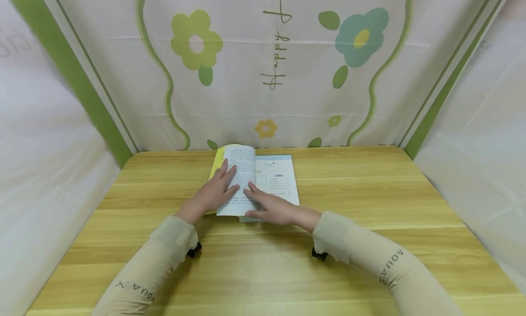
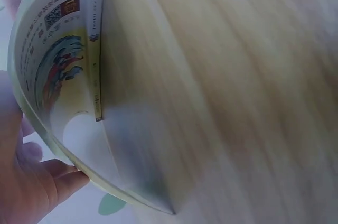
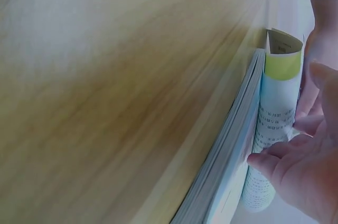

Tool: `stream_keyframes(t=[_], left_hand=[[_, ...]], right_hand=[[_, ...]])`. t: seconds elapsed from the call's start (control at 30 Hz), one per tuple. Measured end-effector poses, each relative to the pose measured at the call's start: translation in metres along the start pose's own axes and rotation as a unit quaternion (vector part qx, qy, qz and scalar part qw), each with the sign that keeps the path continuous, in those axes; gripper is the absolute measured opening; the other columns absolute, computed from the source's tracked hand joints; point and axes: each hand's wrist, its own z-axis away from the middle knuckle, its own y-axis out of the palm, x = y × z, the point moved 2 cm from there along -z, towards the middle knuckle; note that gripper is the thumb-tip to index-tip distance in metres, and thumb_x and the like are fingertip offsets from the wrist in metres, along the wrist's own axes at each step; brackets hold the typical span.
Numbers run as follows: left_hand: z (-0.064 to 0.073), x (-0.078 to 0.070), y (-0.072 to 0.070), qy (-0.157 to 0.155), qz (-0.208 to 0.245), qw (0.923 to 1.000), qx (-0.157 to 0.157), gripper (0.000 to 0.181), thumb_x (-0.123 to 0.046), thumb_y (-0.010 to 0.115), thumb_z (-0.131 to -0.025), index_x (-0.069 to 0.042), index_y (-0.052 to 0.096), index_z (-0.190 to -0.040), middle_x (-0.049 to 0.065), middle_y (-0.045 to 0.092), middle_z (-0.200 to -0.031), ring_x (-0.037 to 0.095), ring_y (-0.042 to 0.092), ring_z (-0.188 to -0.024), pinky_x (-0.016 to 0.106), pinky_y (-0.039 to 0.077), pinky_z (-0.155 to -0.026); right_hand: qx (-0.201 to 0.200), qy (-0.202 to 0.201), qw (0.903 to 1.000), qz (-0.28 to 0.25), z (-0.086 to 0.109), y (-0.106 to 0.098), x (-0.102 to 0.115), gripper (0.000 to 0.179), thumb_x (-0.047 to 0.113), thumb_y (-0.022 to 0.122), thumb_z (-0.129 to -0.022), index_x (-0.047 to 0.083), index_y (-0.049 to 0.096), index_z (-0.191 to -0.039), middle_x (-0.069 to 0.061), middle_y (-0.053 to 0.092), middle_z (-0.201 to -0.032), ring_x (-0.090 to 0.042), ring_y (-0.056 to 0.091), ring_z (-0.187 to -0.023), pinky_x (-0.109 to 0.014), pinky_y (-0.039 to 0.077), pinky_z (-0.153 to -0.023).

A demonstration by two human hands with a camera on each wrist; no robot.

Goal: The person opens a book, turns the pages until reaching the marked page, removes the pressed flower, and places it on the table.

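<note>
While the patterned cloth takes up the top of the head view, the wooden table spreads across the lower half. At the centre of that frame the book lies open, its thick block of pages to the right, its thinner left-hand section bowing up from the spine (the left wrist view shows the hollow beneath it).

Just left of centre, the left hand rests on that section with fingers spread and nearly straight, grasping nothing. Just right of centre, the right hand reaches across with extended fingers, its tips seemingly touching the section near the fold; it grips nothing either.

Judging by this pose, the step is pressing the book open, and it calls for 2 flat hands: right fingers bearing down along the fold, left palm smoothing outward with light, even pressure. Leaning hard on 1 spot could crease the springy paper or make the thick block slide.

Smallest of all, the yellow cover strip at the book's upper left shows beyond the page; its edge deserves watching, since it could bend under the left hand.
</note>
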Motion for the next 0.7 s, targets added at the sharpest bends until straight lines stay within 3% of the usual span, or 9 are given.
stream_keyframes(t=[0.23,0.43,0.7], left_hand=[[0.000,0.001,0.005,-0.001,-0.036,0.9993,0.013,0.061,-0.043,0.041,-0.111,-0.018,0.026,-0.165,0.022,0.001,-0.169,0.060,0.008,-0.147,0.073,0.027,-0.110],[0.001,0.002,0.005,-0.009,-0.059,0.9981,0.017,0.059,-0.042,0.041,-0.111,-0.017,0.031,-0.163,0.023,0.008,-0.168,0.061,0.012,-0.146,0.073,0.029,-0.109],[0.001,0.005,0.003,-0.027,-0.061,0.9974,0.027,0.059,-0.044,0.038,-0.111,-0.018,0.029,-0.164,0.022,0.010,-0.168,0.058,0.014,-0.147,0.073,0.028,-0.110]], right_hand=[[0.004,-0.016,0.9999,-0.001,-0.002,-0.003,0.001,0.074,0.037,0.058,-0.106,0.009,0.021,-0.164,-0.010,0.004,-0.170,-0.023,0.014,-0.154,-0.040,0.021,-0.123],[0.012,-0.013,0.9998,0.005,0.000,-0.006,-0.003,0.072,0.038,0.056,-0.107,0.008,0.024,-0.163,-0.009,0.006,-0.170,-0.021,0.015,-0.154,-0.039,0.021,-0.123],[0.027,-0.009,0.9996,0.007,0.015,-0.019,-0.014,0.066,0.035,0.055,-0.108,0.012,0.028,-0.163,-0.009,0.018,-0.169,-0.027,0.031,-0.150,-0.046,0.031,-0.119]])
